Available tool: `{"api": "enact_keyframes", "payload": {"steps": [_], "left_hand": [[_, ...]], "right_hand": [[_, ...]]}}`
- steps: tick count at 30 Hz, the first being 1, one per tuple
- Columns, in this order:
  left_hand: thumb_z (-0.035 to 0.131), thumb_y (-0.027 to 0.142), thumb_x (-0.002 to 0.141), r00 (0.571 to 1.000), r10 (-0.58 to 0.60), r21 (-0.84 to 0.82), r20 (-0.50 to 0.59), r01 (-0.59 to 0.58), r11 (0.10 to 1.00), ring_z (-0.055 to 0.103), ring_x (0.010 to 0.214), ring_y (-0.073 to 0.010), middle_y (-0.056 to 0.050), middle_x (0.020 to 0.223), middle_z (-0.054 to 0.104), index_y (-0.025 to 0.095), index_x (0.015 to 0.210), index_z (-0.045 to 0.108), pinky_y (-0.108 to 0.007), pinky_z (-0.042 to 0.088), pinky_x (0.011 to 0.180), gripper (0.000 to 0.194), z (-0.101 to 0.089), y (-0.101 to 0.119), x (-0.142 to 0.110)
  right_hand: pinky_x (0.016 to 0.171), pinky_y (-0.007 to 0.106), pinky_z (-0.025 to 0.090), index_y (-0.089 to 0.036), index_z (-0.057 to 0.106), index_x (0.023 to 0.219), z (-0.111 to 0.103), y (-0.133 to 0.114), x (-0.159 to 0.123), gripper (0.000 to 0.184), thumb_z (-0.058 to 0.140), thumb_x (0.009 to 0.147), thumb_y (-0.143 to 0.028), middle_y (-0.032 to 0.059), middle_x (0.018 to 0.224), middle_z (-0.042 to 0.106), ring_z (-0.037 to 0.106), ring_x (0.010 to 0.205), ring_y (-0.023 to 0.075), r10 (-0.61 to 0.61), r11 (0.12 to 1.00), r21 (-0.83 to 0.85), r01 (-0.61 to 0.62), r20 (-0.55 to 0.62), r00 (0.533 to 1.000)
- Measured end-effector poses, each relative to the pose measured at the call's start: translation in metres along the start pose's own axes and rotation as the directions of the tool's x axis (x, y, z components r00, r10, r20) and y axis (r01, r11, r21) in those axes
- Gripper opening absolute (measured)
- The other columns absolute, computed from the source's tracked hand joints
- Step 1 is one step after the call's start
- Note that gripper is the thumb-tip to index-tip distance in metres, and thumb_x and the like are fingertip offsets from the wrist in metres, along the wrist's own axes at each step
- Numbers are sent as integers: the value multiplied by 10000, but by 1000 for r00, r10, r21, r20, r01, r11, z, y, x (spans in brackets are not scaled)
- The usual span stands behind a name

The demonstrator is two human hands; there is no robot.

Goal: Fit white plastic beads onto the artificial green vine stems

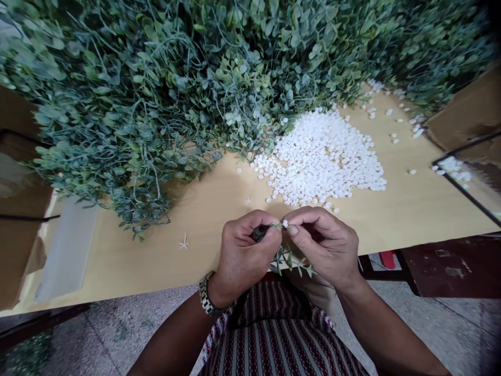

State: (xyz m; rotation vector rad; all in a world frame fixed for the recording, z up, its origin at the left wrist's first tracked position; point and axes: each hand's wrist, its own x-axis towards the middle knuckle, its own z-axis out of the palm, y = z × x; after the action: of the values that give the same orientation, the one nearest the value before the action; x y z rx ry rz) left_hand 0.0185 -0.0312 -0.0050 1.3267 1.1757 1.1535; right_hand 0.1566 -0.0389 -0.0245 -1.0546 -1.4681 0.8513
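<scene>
Hands of the person meet close together at the near side of the table (219,219). Left hand (250,245) is closed, with thumb and finger pinching the thin green stem of a sprig (287,258); its leaves show under the hands, at six o'clock. Right hand (324,245) is also closed at the fingertips, and it grips a small white piece (285,223), which sits at the end of the stem, between the two hands. From the hands, at one o'clock, a pile of white beads (324,162) lies near, with some loose ones around its edge. Greenery (219,78) is heaped from ten to one o'clock, behind the pile. One white star (248,201) lies near at ten o'clock, and another star, with an upright stalk, is farther at nine o'clock. At two o'clock stands a carton (465,109), well apart. On the left wrist is a watch (206,293), and at six o'clock is striped cloth (285,344).
</scene>
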Motion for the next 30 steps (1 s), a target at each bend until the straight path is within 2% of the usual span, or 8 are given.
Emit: {"api": "enact_keyframes", "payload": {"steps": [9, 18, 25, 30], "left_hand": [[566, 69, 719, 999, 42, 50, 32, -43, 998, 468, 488, -52, 30, 559, 588, 145, 629, 629, -143, 405, 473, 134, -2, 3, 1], [547, 93, 717, 998, 36, 63, -46, -33, 997, 435, 486, -52, 23, 543, 550, 131, 591, 609, -136, 392, 455, 146, 3, 2, 0], [552, 104, 731, 997, 52, 83, -51, -48, 995, 365, 451, -38, 41, 508, 472, 135, 573, 596, -123, 338, 410, 167, 6, 5, -1], [542, 81, 724, 996, 79, 95, -49, -74, 993, 376, 452, -39, 43, 513, 491, 135, 585, 598, -124, 336, 413, 158, 6, 5, -1]], "right_hand": [[503, 204, 501, -197, 613, 797, 1, 1, -1, 62, 608, 801, -135, -11, 662, 664, 605, 553, 99, 64, 998, 21, -64, 14, 998], [553, 207, 516, -209, 623, 816, 3, 3, -3, 120, 591, 802, -94, -18, 705, 667, 619, 615, 100, -3, 999, -55, 2, -25, 1000], [567, 231, 532, -225, 649, 842, 4, 4, -7, 148, 611, 792, -91, -10, 719, 683, 641, 646, 125, -50, 993, -110, 40, -89, 995], [578, 239, 534, -223, 645, 846, 3, 4, -6, 145, 611, 791, -93, -8, 737, 691, 643, 649, 128, -70, 991, -123, 61, -72, 995]]}}
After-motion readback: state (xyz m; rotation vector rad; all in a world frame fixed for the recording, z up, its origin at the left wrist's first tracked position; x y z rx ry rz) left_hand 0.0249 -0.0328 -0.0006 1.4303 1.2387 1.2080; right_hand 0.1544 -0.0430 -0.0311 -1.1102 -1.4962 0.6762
